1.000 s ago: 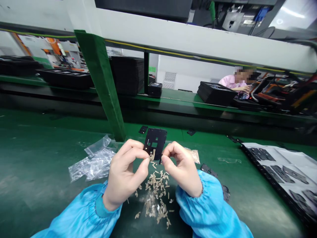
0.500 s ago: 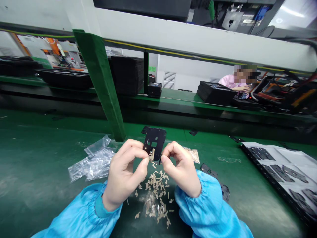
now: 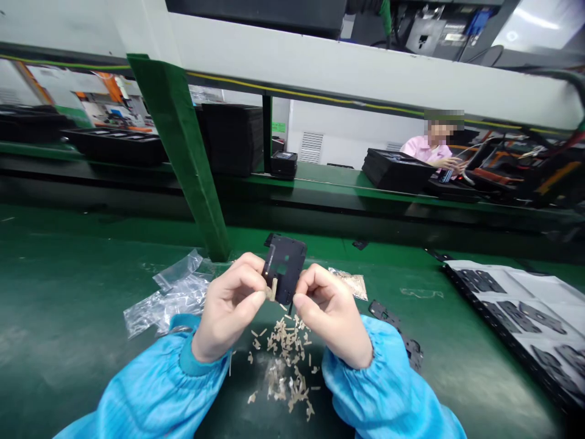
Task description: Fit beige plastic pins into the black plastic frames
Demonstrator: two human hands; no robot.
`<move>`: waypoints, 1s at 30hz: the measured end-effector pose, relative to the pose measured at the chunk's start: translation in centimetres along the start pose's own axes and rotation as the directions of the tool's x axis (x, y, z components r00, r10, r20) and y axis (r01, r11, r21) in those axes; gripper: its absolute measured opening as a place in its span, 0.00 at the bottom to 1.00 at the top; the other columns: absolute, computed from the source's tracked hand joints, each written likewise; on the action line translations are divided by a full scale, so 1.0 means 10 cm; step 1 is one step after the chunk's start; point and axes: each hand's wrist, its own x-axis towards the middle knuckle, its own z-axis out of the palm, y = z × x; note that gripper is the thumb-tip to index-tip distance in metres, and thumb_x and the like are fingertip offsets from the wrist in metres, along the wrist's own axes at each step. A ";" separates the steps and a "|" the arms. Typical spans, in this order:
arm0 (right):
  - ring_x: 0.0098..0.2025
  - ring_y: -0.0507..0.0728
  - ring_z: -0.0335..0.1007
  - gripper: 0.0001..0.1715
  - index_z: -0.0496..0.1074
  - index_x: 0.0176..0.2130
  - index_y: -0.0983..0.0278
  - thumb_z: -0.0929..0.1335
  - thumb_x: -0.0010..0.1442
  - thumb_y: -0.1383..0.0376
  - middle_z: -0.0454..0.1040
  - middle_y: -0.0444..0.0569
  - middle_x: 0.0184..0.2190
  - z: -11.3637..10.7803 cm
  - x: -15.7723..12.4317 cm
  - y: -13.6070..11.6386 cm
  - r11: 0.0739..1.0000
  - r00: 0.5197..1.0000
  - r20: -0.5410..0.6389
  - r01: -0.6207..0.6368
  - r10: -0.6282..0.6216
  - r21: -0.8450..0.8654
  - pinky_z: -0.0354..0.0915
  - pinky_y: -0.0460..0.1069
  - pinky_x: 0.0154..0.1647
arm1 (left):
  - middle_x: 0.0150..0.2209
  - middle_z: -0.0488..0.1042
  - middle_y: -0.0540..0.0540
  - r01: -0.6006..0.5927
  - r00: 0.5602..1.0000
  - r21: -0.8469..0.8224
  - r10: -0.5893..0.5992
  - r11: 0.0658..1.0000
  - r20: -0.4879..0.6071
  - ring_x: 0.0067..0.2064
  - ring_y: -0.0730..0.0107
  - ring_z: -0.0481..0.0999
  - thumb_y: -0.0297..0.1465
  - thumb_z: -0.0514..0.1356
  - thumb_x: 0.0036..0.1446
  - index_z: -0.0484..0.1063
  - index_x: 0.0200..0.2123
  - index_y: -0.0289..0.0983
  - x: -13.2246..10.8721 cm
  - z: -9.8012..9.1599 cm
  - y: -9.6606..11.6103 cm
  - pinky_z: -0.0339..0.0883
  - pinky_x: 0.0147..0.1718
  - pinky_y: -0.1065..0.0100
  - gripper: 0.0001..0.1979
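Note:
A small flat black plate (image 3: pixel 286 267) with cut-outs is held upright between both hands above the green bench. My left hand (image 3: pixel 230 308) pinches its left edge, where a small beige strip (image 3: pixel 273 289) sticks out at the fingertips. My right hand (image 3: pixel 333 315) is closed on the plate's lower right edge. Under the hands lies a heap of beige strips (image 3: pixel 286 360) on the bench. Both forearms are in blue sleeves.
Crumpled clear plastic bags (image 3: pixel 169 299) lie at the left, a small bag of beige bits (image 3: pixel 351 281) to the right of the hands. Loose black plates (image 3: pixel 393 326) lie nearby. A tray (image 3: pixel 521 308) with black plates sits at the right. A green post (image 3: pixel 183 152) rises behind. A person in pink (image 3: pixel 427 152) works beyond the conveyor.
Both hands have risen slightly and drawn closer to the plate. The plate has tilted a little, and the beige strip now sits against its left lower edge.

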 end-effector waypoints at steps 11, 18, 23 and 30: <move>0.24 0.49 0.54 0.11 0.59 0.24 0.63 0.66 0.51 0.62 0.61 0.42 0.21 -0.01 0.00 0.06 0.989 0.992 0.124 -0.045 0.027 0.142 0.54 0.45 0.24 | 0.27 0.64 0.48 0.135 0.991 -0.258 -0.129 0.957 0.039 0.30 0.68 0.67 0.31 0.58 0.52 0.65 0.21 0.38 0.02 0.08 -0.01 0.62 0.27 0.66 0.08; 0.30 0.52 0.62 0.13 0.60 0.29 0.62 0.63 0.59 0.56 0.66 0.45 0.27 -0.05 -0.02 0.14 0.986 0.979 0.174 0.077 -0.103 0.150 0.61 0.49 0.33 | 0.26 0.64 0.49 0.294 0.954 -0.385 -0.291 0.875 0.069 0.27 0.72 0.66 0.29 0.58 0.50 0.67 0.21 0.36 0.00 0.16 0.08 0.63 0.27 0.69 0.07; 0.29 0.53 0.61 0.11 0.58 0.30 0.61 0.59 0.63 0.59 0.66 0.46 0.26 -0.04 -0.04 0.15 0.966 0.958 0.122 0.256 -0.258 0.031 0.60 0.50 0.32 | 0.26 0.65 0.51 0.443 0.887 -0.505 -0.443 0.741 0.129 0.27 0.77 0.67 0.26 0.58 0.50 0.68 0.22 0.35 -0.02 0.19 0.17 0.63 0.27 0.74 0.06; 0.27 0.52 0.60 0.10 0.57 0.31 0.61 0.58 0.64 0.60 0.64 0.44 0.23 -0.02 -0.03 0.13 0.937 0.934 0.111 0.347 -0.341 -0.048 0.57 0.49 0.27 | 0.26 0.65 0.52 0.500 0.835 -0.590 -0.534 0.634 0.133 0.27 0.78 0.68 0.27 0.61 0.48 0.68 0.22 0.35 -0.04 0.22 0.23 0.66 0.28 0.75 0.05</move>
